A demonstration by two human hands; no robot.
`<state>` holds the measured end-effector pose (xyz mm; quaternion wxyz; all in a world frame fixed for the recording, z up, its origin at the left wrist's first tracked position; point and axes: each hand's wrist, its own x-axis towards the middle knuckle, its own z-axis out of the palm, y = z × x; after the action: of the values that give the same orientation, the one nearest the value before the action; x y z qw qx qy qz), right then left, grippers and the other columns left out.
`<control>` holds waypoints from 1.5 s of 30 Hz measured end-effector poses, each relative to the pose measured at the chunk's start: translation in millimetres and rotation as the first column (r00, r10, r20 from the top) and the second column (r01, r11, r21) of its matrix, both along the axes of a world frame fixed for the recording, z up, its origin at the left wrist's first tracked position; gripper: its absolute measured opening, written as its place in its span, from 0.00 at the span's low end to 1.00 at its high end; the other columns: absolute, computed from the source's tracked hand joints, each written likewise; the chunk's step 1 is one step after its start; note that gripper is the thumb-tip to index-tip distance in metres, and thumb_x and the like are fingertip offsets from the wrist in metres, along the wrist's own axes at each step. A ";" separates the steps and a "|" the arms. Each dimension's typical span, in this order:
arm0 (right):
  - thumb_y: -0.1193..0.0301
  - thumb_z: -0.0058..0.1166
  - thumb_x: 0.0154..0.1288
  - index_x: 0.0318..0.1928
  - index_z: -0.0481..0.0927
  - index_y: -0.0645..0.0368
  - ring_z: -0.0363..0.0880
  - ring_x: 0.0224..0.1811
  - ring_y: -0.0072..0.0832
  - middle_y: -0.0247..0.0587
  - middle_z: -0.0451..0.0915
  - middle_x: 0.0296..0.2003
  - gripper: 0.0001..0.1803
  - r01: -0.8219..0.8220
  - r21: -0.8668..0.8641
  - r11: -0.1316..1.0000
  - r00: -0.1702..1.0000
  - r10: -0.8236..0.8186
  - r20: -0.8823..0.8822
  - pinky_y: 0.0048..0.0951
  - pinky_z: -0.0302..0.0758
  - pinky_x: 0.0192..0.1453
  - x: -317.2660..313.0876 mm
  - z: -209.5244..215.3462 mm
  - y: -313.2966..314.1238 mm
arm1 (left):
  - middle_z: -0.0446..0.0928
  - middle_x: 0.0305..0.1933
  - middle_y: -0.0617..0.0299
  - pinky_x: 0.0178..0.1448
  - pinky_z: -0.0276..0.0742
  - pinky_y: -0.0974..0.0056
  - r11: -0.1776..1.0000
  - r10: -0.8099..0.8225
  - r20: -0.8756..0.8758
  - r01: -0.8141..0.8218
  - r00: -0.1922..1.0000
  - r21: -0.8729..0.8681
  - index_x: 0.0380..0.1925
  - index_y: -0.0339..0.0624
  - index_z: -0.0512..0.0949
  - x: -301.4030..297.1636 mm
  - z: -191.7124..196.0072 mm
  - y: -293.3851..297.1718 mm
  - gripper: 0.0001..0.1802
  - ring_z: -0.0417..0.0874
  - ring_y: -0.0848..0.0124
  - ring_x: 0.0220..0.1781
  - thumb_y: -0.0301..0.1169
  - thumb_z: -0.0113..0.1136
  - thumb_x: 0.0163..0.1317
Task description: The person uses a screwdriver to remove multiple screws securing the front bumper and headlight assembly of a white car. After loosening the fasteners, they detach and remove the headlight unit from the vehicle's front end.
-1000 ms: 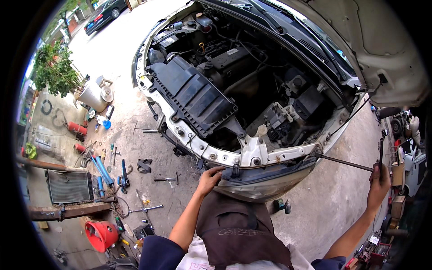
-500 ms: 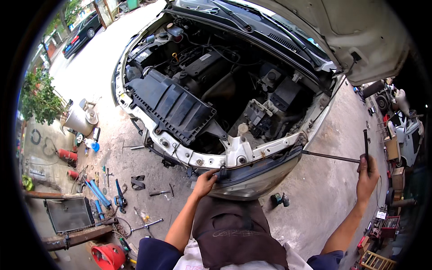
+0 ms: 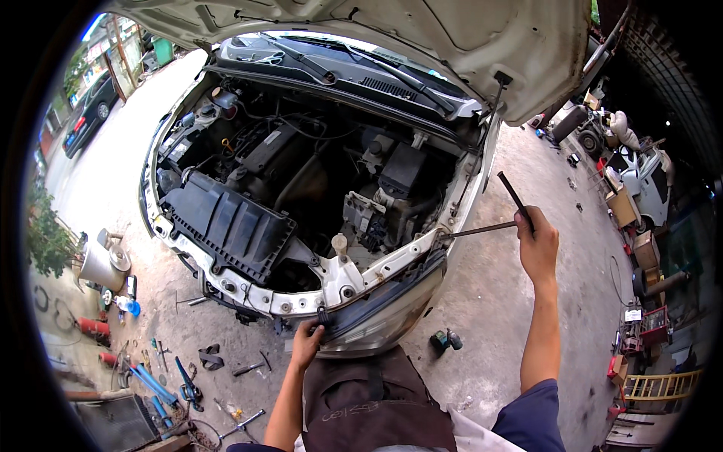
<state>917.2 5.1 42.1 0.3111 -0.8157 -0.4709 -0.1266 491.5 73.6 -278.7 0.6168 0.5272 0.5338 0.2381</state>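
My right hand [image 3: 539, 245] is closed around the crossbar of a dark T-handle wrench [image 3: 486, 229]. The wrench's long shaft runs left to the outer upper corner of the headlight [image 3: 388, 320], where its tip meets the body edge; the fastener there is too small to see. At the headlight's inner end, my left hand [image 3: 304, 343] holds the edge beside a black ribbed piece [image 3: 324, 316], its fingers curled and partly hidden. The headlight sits tilted at the car's front corner, just above my dark apron [image 3: 369, 399].
The raised hood [image 3: 452, 45] hangs over the engine bay, with a black air filter box [image 3: 226, 222] at the front. A cordless drill [image 3: 446, 341], a hammer [image 3: 252, 365] and blue tools [image 3: 154, 384] lie on the floor. Boxes and a yellow ladder [image 3: 663, 386] line the right side.
The view has swung to the right. The T-handle wrench's crossbar has turned from nearly upright to slanting, and my right hand has turned with it. My left hand stays at the headlight's inner end.
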 end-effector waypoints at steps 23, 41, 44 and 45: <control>0.62 0.65 0.49 0.21 0.75 0.51 0.77 0.24 0.33 0.34 0.76 0.19 0.12 -0.015 0.238 0.971 0.753 -0.145 0.641 0.37 0.69 0.29 47.0 -23.2 106.3 | 0.76 0.26 0.64 0.35 0.67 0.69 0.997 0.040 -0.189 -0.025 0.981 0.077 0.32 0.31 0.80 22.0 -3.3 11.6 0.18 0.70 0.78 0.30 0.40 0.65 0.63; 0.63 0.67 0.42 0.19 0.72 0.49 0.68 0.21 0.26 0.28 0.67 0.17 0.14 -0.519 0.240 0.821 0.706 0.254 0.661 0.29 0.64 0.26 87.4 -17.5 124.7 | 0.78 0.30 0.63 0.38 0.69 0.67 0.996 0.070 -0.255 -0.080 0.965 -0.030 0.35 0.33 0.79 30.0 7.9 19.5 0.13 0.74 0.74 0.32 0.35 0.64 0.63; 0.63 0.65 0.45 0.21 0.72 0.51 0.69 0.23 0.28 0.30 0.68 0.20 0.13 -0.523 0.238 0.819 0.727 0.282 0.626 0.30 0.64 0.29 83.9 -21.4 122.3 | 0.78 0.36 0.52 0.43 0.73 0.60 0.873 0.097 -0.800 0.335 0.592 0.353 0.40 0.31 0.78 49.8 55.1 27.6 0.16 0.78 0.63 0.38 0.33 0.66 0.59; 0.62 0.65 0.45 0.22 0.72 0.51 0.70 0.24 0.28 0.30 0.68 0.20 0.14 -0.523 0.231 0.821 0.733 0.295 0.612 0.30 0.64 0.29 80.4 -19.9 120.7 | 0.76 0.41 0.44 0.48 0.74 0.54 0.852 0.124 -0.726 0.302 0.677 0.427 0.44 0.31 0.76 74.1 98.5 34.7 0.20 0.78 0.53 0.44 0.31 0.67 0.55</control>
<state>997.7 125.9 22.1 0.3375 -0.5382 -0.6763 -0.3729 565.6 108.3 -180.2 0.1987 0.7485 0.6231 0.1095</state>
